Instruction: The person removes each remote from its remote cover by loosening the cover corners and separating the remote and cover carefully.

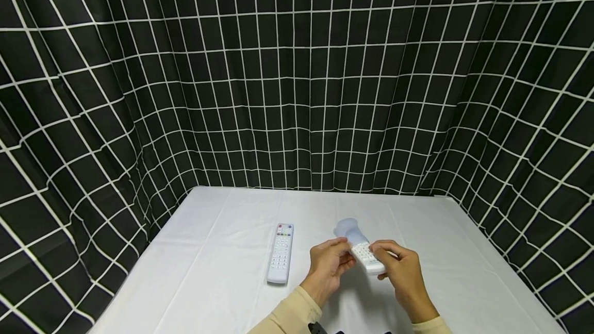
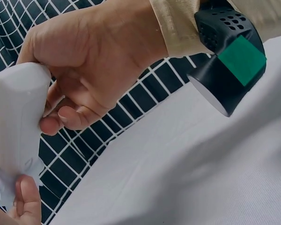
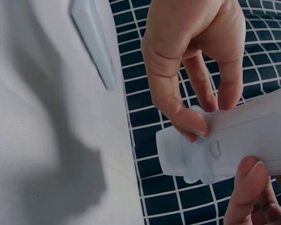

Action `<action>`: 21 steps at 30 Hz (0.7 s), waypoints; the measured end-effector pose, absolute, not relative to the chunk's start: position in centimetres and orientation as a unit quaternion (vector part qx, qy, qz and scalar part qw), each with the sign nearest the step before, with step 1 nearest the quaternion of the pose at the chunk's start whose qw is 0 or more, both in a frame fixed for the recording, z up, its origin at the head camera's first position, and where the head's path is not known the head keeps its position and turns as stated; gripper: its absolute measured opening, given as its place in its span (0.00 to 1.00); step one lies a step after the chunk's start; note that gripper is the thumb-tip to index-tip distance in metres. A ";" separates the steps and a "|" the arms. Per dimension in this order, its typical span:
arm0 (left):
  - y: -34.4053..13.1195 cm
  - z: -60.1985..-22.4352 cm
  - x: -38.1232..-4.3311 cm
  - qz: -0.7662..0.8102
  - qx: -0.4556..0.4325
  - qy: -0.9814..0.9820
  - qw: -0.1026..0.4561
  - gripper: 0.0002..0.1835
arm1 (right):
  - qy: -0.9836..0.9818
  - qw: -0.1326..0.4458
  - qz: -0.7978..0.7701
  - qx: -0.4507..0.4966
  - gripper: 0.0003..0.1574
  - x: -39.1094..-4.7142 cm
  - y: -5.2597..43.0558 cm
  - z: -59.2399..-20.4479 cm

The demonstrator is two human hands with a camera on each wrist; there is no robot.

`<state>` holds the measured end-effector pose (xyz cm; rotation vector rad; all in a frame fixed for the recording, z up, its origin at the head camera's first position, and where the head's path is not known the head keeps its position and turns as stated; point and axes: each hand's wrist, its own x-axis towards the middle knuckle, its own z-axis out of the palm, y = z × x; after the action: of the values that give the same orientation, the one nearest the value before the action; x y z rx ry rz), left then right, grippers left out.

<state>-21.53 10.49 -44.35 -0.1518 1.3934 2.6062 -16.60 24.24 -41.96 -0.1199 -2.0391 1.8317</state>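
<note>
Between the two hands, above the table, a white remote control (image 1: 365, 257) is tilted with its keys up. A soft, translucent bluish sleeve (image 1: 349, 228) covers its far end and hangs loose beyond it. My left hand (image 1: 325, 267) pinches the sleeve at the remote's edge; in the right wrist view its fingers meet at the sleeve's rim (image 3: 201, 152). My right hand (image 1: 401, 272) grips the near, bare end, thumb on the key side. The remote's smooth back (image 2: 18, 117) shows in the left wrist view, and the right wrist view shows its battery cover (image 3: 255, 138).
A second remote control (image 1: 280, 253) lies keys up on the white-clothed table (image 1: 223, 241), left of the hands. Black curtains with a white grid (image 1: 297, 76) stand around the table's back and sides. A black wrist camera (image 2: 229, 51) with a green patch sits on my right wrist.
</note>
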 end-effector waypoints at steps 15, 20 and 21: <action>10.3 -44.0 -21.5 0.869 -0.009 0.487 0.084 0.12 | -0.705 0.124 0.694 -0.073 0.13 -16.8 24.3 -41.9; 10.0 -43.7 -21.1 0.855 0.004 0.511 0.090 0.11 | -0.709 0.103 0.690 -0.101 0.14 -17.1 24.4 -42.1; 10.0 -43.7 -21.1 0.854 0.005 0.513 0.091 0.11 | -0.711 0.101 0.688 -0.105 0.14 -17.2 24.4 -42.1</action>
<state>-21.11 9.96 -43.70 0.0145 1.5250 2.5367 -17.17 24.38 -42.10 -0.3112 -2.1001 2.0322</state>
